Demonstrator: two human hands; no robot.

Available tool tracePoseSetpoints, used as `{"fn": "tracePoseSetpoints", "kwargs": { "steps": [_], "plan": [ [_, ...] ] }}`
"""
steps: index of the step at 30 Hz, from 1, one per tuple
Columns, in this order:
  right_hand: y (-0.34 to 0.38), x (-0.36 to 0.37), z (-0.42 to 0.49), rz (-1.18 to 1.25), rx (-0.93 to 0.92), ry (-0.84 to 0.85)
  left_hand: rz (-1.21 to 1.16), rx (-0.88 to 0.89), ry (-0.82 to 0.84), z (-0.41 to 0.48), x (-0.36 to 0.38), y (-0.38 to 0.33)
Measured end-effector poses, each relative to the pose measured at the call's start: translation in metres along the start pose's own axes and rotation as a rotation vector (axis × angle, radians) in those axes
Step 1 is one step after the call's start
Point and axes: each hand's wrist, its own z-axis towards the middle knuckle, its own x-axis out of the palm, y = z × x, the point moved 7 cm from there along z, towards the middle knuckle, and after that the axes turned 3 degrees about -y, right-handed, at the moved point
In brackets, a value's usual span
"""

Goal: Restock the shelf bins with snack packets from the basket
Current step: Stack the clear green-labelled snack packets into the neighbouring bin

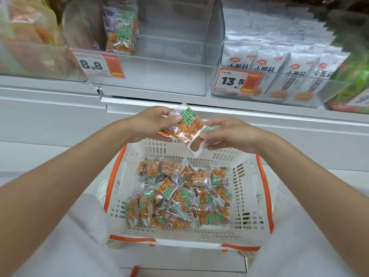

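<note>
A white basket with orange trim (247,198) sits low in front of me, holding several orange snack packets (179,194) with green labels. Above its far rim, my left hand (151,122) pinches the top of one such snack packet (184,126). My right hand (229,134) pinches packets at its lower right end; how many are held there I cannot tell. On the shelf above stands a clear bin (159,56) marked 8.8, with a few of the same packets (119,31) upright at its left side.
To the right, a clear bin (319,92) marked 13.5 is packed with white packets (279,64). Another bin (30,47) with orange packs stands at the left, and green packs (353,76) at far right. A white shelf ledge (179,102) runs between bins and basket.
</note>
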Motion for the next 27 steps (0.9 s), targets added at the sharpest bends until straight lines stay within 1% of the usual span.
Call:
{"fn": "tracePoseSetpoints", "kwargs": {
  "steps": [1, 3, 5, 8, 11, 14, 18, 21, 27],
  "plan": [
    [-0.001, 0.008, 0.000, -0.015, 0.001, 0.042, -0.006, 0.017, -0.004, 0.000, 0.003, -0.002],
    [-0.002, 0.020, 0.000, 0.010, -0.010, 0.078, 0.017, 0.072, -0.066, 0.001, 0.002, -0.006],
    [-0.001, 0.025, 0.002, 0.071, -0.037, 0.054, 0.010, 0.133, -0.163, 0.003, -0.007, -0.010],
    [0.000, 0.031, 0.005, 0.183, -0.080, 0.040, -0.056, 0.162, -0.311, 0.004, -0.021, -0.013],
    [0.001, 0.037, 0.009, 0.184, -0.112, 0.043, -0.075, 0.155, -0.407, 0.005, -0.028, -0.010],
    [-0.006, 0.035, 0.015, 0.065, -0.121, 0.000, -0.027, 0.172, -0.423, 0.006, -0.029, -0.008],
    [-0.006, 0.028, 0.025, -0.218, -0.163, -0.095, 0.097, 0.204, -0.349, 0.004, -0.026, -0.015],
    [0.020, 0.021, 0.032, -0.235, -0.234, -0.216, 0.109, 0.292, -0.369, -0.003, -0.043, -0.039],
    [0.137, 0.017, 0.055, -0.150, -0.497, -0.379, -0.080, 0.485, -0.604, -0.019, -0.124, -0.119]
  ]
}}
